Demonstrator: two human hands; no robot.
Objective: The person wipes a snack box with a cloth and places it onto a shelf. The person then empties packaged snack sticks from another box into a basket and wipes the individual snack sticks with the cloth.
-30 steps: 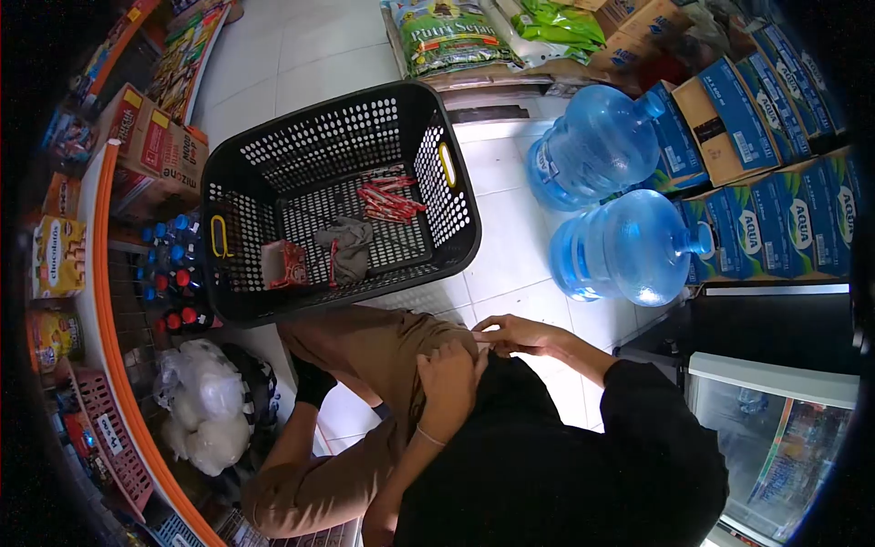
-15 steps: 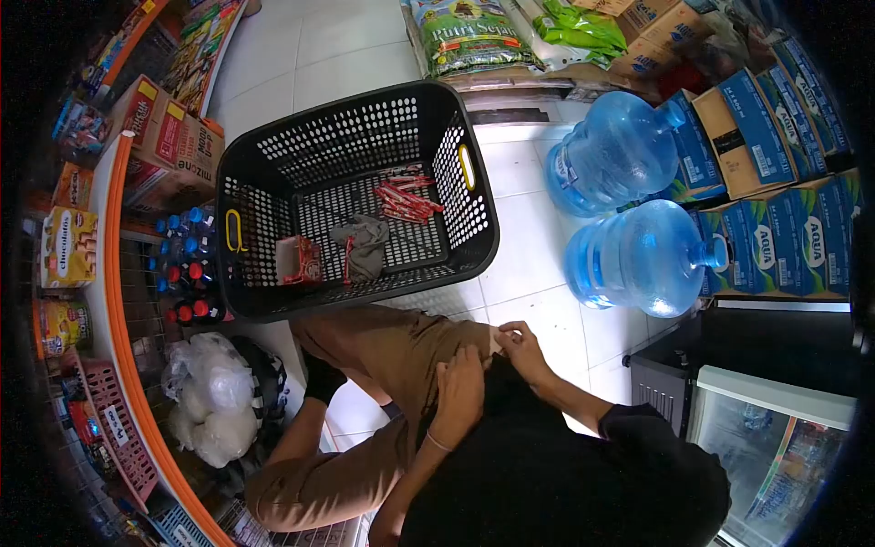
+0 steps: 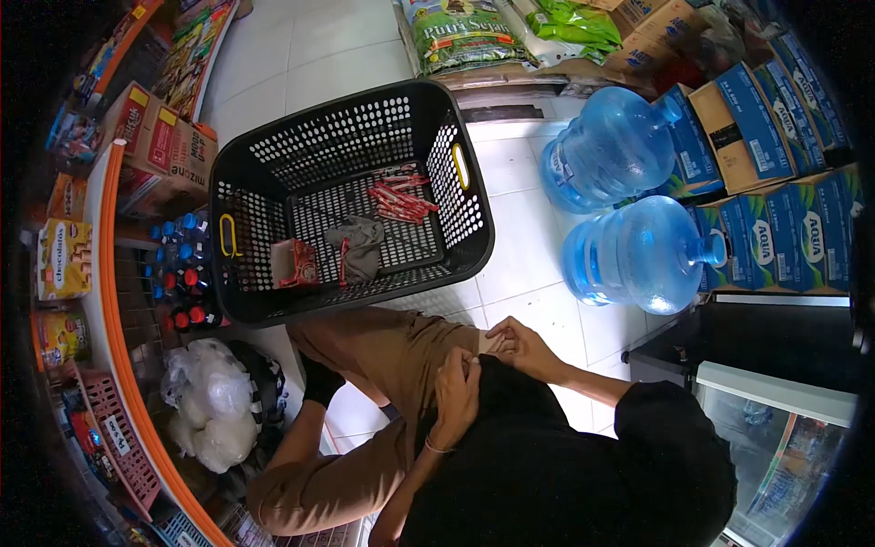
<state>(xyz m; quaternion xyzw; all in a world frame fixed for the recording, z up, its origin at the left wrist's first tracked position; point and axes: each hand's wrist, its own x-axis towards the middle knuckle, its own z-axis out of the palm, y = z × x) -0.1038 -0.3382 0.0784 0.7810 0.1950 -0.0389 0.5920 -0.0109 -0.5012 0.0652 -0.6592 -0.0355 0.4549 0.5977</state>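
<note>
My left hand (image 3: 456,392) rests over the brown trousers (image 3: 365,351), near the hem of my black shirt (image 3: 565,447). Its fingers are curled in, and whatever they may hold is too small to make out. Beside it, my right hand (image 3: 521,351) is bent into a pinch above my knee; I cannot tell what is between the fingertips. Beyond my legs is a black perforated basket (image 3: 351,305) with yellow handle grips. Inside it lie red-and-white sachets (image 3: 401,201), a crumpled grey cloth (image 3: 360,246) and a small open red box (image 3: 293,263).
Two blue water jugs (image 3: 612,150) lie to the right, by stacked Aqua cartons (image 3: 766,237). A glass-doored cooler (image 3: 775,392) is at lower right. Orange-edged shelves (image 3: 109,237), bottles (image 3: 187,255) and plastic bags (image 3: 214,401) line the left. Rice sacks (image 3: 465,36) lie ahead.
The view has shifted slightly. My hands have moved a little, with the right fingers more curled and the left fingertips lifted. The basket's contents look the same.
</note>
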